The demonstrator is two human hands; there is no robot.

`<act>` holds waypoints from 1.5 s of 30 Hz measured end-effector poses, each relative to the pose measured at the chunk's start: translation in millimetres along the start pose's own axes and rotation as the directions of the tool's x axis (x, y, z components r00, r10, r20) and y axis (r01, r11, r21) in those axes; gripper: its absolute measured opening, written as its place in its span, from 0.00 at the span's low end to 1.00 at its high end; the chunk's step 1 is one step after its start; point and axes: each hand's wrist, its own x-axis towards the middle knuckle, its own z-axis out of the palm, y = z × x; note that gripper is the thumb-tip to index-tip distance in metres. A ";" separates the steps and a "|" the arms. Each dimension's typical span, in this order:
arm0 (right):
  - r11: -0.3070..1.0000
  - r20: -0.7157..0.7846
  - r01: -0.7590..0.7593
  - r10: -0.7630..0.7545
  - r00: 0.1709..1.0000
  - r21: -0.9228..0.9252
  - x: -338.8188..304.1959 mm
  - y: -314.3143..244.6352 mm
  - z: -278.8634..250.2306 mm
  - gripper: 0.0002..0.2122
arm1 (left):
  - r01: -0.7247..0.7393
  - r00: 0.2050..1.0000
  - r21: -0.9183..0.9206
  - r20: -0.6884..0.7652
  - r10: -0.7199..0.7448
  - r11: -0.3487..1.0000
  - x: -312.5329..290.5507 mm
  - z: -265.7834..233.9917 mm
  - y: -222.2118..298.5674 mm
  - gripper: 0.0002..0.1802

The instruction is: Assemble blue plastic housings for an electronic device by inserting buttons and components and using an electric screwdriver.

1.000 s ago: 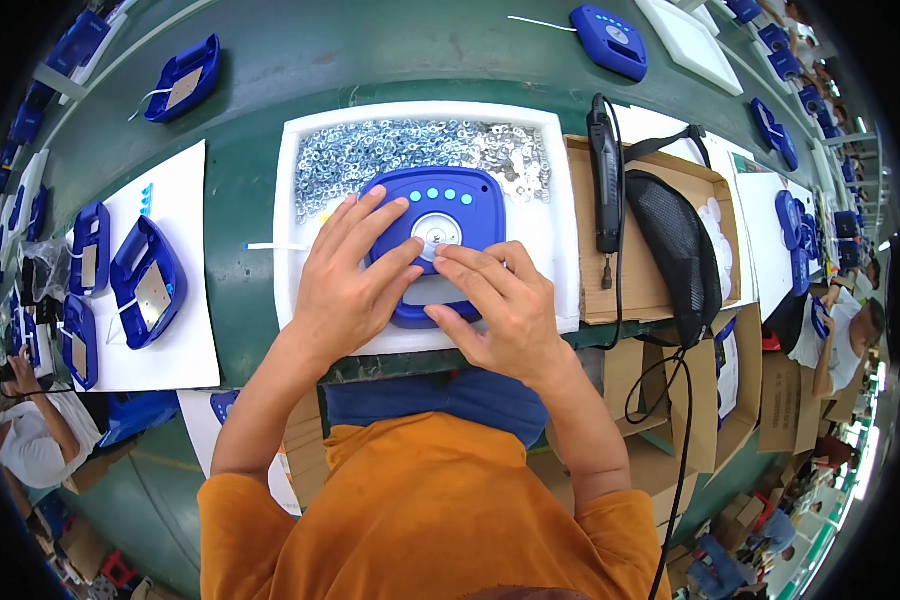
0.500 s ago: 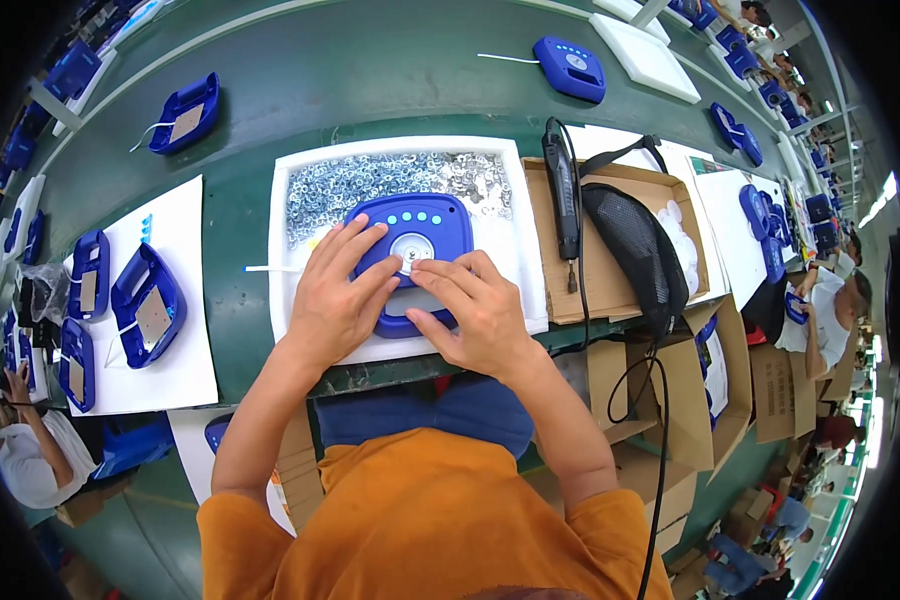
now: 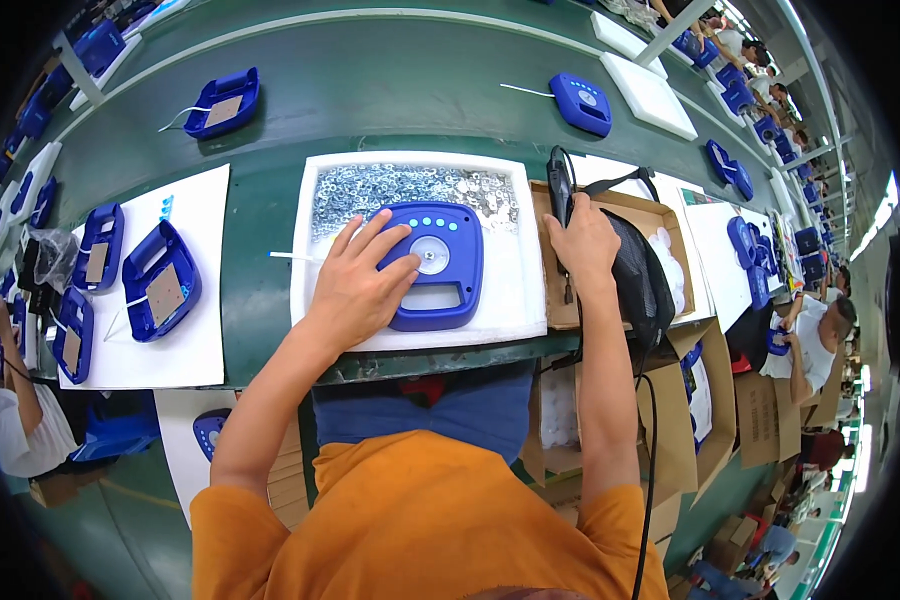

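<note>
A blue plastic casing (image 3: 465, 285) with a handle slot, a row of light-blue dots and a round clear-and-silver disc (image 3: 431, 255) lies on a white foam tray (image 3: 510, 310). My left hand (image 3: 362, 280) rests over the casing's left side, fingers stretched out and fingertips close to the disc. A screw head shows at the disc's centre. To the right, my right hand (image 3: 587, 245) has its fingers and thumb around a black electric screwdriver (image 3: 558, 172), which lies along the left edge of a cardboard tray (image 3: 565, 318). My palm and fingers cover part of it.
Many small metal pieces (image 3: 370, 195) fill the foam tray's far part. A black mesh pouch (image 3: 642, 275) is in the cardboard tray. Blue shells (image 3: 162, 280) lie on a white board at left; another shell (image 3: 225, 103) and a casing (image 3: 581, 104) lie farther off. A co-worker (image 3: 815, 340) sits at right.
My right hand has left the disc and moved right onto the electric screwdriver. My left hand stays on the casing, which now sits a little straighter. The whole view has shifted slightly.
</note>
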 end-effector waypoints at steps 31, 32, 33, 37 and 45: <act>-0.250 -0.163 0.149 -0.036 0.986 0.957 -38.1 -175.9 -86.0 0.14 | 0.031 0.998 -0.108 -0.057 -0.037 0.994 -5.5 9.2 -4.6 0.10; -0.221 -0.147 0.136 -0.032 0.989 0.966 -38.7 -179.4 -83.9 0.14 | 0.021 0.997 -0.111 -0.069 -0.029 0.994 -5.5 8.9 -4.9 0.10; -0.209 -0.129 0.118 -0.038 0.991 0.971 -39.5 -183.0 -82.5 0.14 | 0.011 0.997 -0.114 -0.080 -0.020 0.993 -5.5 8.7 -5.2 0.10; -0.110 -0.125 0.115 -0.088 0.988 0.987 -39.8 -184.1 -64.9 0.14 | 0.012 0.996 -0.119 -0.084 -0.022 0.993 -4.6 9.1 -4.8 0.10; -0.166 -0.095 0.061 -0.204 0.974 0.984 -37.9 -185.8 -68.0 0.13 | 0.019 0.997 -0.101 -0.068 -0.026 0.995 -6.3 9.3 -5.8 0.10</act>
